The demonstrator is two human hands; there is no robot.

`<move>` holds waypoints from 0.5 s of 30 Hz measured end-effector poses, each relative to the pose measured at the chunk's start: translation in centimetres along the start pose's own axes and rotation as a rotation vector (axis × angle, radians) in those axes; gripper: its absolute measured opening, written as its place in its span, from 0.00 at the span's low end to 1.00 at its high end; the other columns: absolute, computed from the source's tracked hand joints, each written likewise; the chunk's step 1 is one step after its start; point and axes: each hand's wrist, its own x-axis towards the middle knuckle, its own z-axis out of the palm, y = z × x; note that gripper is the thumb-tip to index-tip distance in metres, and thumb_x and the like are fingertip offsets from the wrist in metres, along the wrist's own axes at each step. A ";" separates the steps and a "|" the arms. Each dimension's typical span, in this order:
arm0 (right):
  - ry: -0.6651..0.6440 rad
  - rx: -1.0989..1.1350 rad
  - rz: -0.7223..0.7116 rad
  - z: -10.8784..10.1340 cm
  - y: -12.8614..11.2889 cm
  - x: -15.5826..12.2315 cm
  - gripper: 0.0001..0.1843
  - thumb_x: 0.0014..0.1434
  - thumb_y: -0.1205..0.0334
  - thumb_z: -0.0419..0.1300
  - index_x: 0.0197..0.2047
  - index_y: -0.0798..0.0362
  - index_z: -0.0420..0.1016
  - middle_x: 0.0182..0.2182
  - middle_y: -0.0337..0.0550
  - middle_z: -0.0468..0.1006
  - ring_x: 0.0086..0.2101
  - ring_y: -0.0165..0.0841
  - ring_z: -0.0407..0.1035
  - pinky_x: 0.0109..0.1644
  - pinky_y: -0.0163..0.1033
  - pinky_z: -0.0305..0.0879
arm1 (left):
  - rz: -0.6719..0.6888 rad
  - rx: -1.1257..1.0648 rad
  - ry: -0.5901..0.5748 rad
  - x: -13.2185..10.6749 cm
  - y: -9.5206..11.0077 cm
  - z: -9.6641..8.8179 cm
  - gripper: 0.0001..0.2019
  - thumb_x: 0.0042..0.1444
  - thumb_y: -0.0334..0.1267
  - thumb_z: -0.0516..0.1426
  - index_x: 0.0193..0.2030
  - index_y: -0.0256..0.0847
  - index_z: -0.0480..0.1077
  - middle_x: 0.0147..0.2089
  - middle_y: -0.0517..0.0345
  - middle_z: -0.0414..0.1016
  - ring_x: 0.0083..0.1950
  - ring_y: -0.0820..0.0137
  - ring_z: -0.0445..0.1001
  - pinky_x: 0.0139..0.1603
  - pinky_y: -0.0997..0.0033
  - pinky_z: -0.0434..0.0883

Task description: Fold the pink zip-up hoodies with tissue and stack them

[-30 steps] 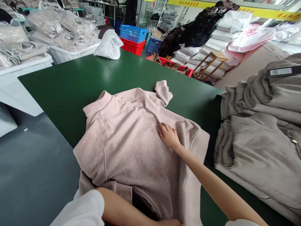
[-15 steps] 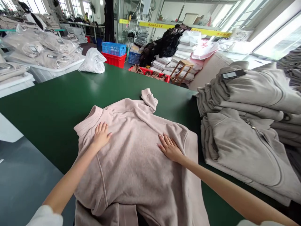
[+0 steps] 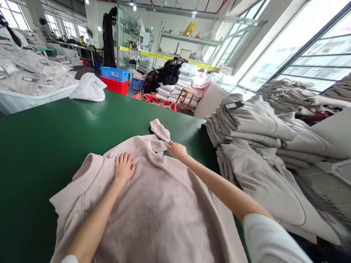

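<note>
A pale pink sweatshirt (image 3: pixel 153 204) lies spread on the green table (image 3: pixel 55 124) in front of me. My left hand (image 3: pixel 124 168) rests flat on it near the collar, fingers stretched out. My right hand (image 3: pixel 177 149) reaches to the far edge of the garment, its fingers closed on the bunched sleeve (image 3: pixel 159 132) that sticks up there.
A tall stack of beige-grey garments (image 3: pixel 260 138) stands on the table's right side. A white plastic bag (image 3: pixel 87 87) lies at the far left edge. Bagged clothes fill a white bin (image 3: pixel 33 95) on the left; blue and red crates (image 3: pixel 115 78) and a wooden stool (image 3: pixel 185 98) stand beyond.
My right hand has moved from the garment's middle right up to the bunched sleeve and gripped it. My left hand came onto the sweatshirt near the collar. My view has tilted upward.
</note>
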 end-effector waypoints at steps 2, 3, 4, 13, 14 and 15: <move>0.074 0.039 0.074 0.6 -1.7 4.4 0.23 0.69 0.54 0.44 0.60 0.54 0.67 0.50 0.58 0.78 0.47 0.45 0.76 0.47 0.47 0.70 | 0.042 -0.011 0.020 0.0 -0.3 2.1 0.28 0.67 0.46 0.46 0.69 0.35 0.62 0.73 0.41 0.58 0.74 0.51 0.53 0.72 0.42 0.47; 0.098 0.064 0.104 1.2 -2.3 6.2 0.24 0.69 0.53 0.46 0.61 0.56 0.66 0.51 0.61 0.77 0.47 0.46 0.75 0.48 0.49 0.70 | 0.062 -0.017 0.024 -0.4 -0.5 2.8 0.28 0.68 0.47 0.45 0.69 0.36 0.62 0.73 0.42 0.58 0.74 0.51 0.53 0.73 0.43 0.47; 0.115 0.094 0.130 1.9 -2.9 7.7 0.25 0.68 0.52 0.47 0.61 0.57 0.66 0.50 0.62 0.77 0.47 0.47 0.75 0.48 0.50 0.70 | 0.084 -0.026 0.027 -0.9 -0.7 3.2 0.28 0.68 0.48 0.45 0.69 0.38 0.63 0.73 0.44 0.58 0.74 0.51 0.53 0.73 0.43 0.48; 0.365 0.487 0.203 0.2 -2.6 20.9 0.29 0.66 0.66 0.32 0.63 0.62 0.61 0.52 0.62 0.74 0.52 0.42 0.70 0.52 0.45 0.69 | 0.144 -0.133 0.031 -3.3 0.1 3.6 0.27 0.67 0.51 0.47 0.69 0.44 0.63 0.73 0.52 0.58 0.73 0.54 0.54 0.73 0.43 0.50; 0.421 0.561 0.170 -0.6 -2.0 22.2 0.30 0.66 0.66 0.32 0.66 0.61 0.56 0.54 0.60 0.73 0.53 0.39 0.69 0.53 0.44 0.69 | 0.154 -0.135 0.027 -3.4 0.2 3.7 0.27 0.67 0.51 0.48 0.69 0.44 0.62 0.74 0.52 0.57 0.73 0.54 0.54 0.73 0.43 0.50; 0.478 0.668 0.105 -1.3 -1.3 23.3 0.30 0.67 0.66 0.33 0.69 0.59 0.51 0.55 0.57 0.72 0.53 0.38 0.68 0.54 0.45 0.69 | 0.162 -0.133 0.026 -3.5 0.4 3.8 0.27 0.67 0.50 0.48 0.69 0.45 0.62 0.74 0.53 0.57 0.73 0.54 0.54 0.73 0.43 0.51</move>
